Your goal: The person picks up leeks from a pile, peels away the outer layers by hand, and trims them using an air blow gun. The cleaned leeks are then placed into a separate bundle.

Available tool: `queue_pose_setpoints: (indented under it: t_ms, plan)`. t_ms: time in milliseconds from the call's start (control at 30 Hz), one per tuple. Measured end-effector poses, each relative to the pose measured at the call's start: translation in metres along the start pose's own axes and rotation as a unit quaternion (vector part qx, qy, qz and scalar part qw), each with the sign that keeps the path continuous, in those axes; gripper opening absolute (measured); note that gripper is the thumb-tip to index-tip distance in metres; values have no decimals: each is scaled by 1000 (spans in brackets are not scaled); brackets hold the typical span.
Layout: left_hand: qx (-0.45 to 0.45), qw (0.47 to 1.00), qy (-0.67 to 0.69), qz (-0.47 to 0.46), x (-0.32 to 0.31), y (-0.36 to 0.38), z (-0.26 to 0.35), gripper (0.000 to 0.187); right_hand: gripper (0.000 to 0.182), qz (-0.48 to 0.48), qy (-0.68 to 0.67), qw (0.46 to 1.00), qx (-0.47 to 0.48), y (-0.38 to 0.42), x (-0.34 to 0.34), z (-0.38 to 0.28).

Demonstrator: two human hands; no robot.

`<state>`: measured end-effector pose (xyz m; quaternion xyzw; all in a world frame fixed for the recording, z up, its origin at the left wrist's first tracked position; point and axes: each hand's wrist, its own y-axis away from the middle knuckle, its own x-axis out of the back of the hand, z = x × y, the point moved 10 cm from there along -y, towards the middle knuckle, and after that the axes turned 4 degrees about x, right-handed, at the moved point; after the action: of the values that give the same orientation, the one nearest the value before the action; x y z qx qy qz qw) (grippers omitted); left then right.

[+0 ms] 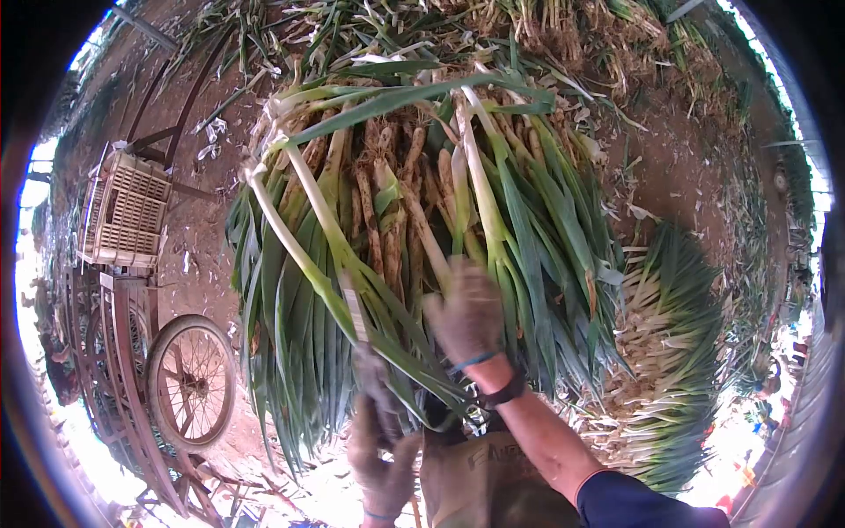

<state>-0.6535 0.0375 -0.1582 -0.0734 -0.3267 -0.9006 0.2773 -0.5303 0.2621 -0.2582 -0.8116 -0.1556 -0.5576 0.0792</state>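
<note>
I'm reaching my right hand [471,319] to the likely firmer stalks [422,227], not floppy leaves [297,352], left hand [384,471] apart, grips too blurred to tell.

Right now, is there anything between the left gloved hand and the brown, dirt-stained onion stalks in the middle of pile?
Yes: long green leaves from the white-stemmed onions slant across, between the left gloved hand and the brown stalks.

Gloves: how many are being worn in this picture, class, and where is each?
2: one on the right hand, over the front of the leafy stalks; one on the left hand, at the picture's bottom edge. Others may be hidden.
</note>
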Motion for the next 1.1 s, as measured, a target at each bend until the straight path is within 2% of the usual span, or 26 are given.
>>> queue_pose_setpoints:
  t_ms: [67, 133, 200, 233, 267, 300, 400, 433, 633, 733, 767, 867, 900, 1000, 1100]
  plan:
    - [-31, 998, 13, -54, -32, 9, -5, 88, 81, -22, 86, 992, -88, 3, -13, 77]
    - [-57, 986, -88, -129, -63, 14, 4, 86, 86, -25, 154, 986, -59, 0, -30, 100]
    - [-22, 975, -142, -168, -87, 23, 3, 87, 91, -43, 192, 979, -48, -9, -48, 117]
    - [-94, 966, -191, -149, -95, 30, 7, 92, 92, -60, 197, 977, -54, -20, -56, 125]
    - [-110, 961, -201, -158, -103, 35, 3, 92, 94, -77, 202, 974, -59, -25, -61, 131]
    - [-103, 956, -216, -168, -109, 37, 4, 92, 86, 2, 207, 978, -8, -26, -43, 121]
    - [-59, 951, -231, -198, -126, 41, 13, 92, 96, -38, 123, 991, 21, -21, -13, 137]
    - [-39, 950, -232, -207, -133, 43, 14, 93, 83, -18, 128, 990, 51, -12, 19, 130]
    - [-40, 956, -187, -220, -191, 44, 28, 79, 80, -158, 128, 978, 56, 68, 117, 159]
    - [-62, 962, -162, -212, -221, 31, 39, 75, 80, -181, 120, 973, 82, 97, 134, 168]
    - [-89, 964, -167, -189, -228, 25, 45, 64, 75, -180, 130, 972, 82, 102, 134, 173]
    - [-79, 960, -200, -177, -252, -7, 62, 49, 69, -156, 154, 970, 108, 103, 141, 182]
    - [-79, 968, -187, -151, -257, -20, 66, 36, 67, -152, 168, 966, 127, 101, 145, 181]
    - [-108, 967, -202, -110, -271, -62, 88, 38, 62, -153, 192, 956, 159, 99, 152, 179]
    - [-64, 955, -282, -71, -276, -97, 97, 44, 60, -161, 178, 960, 147, 93, 152, 192]
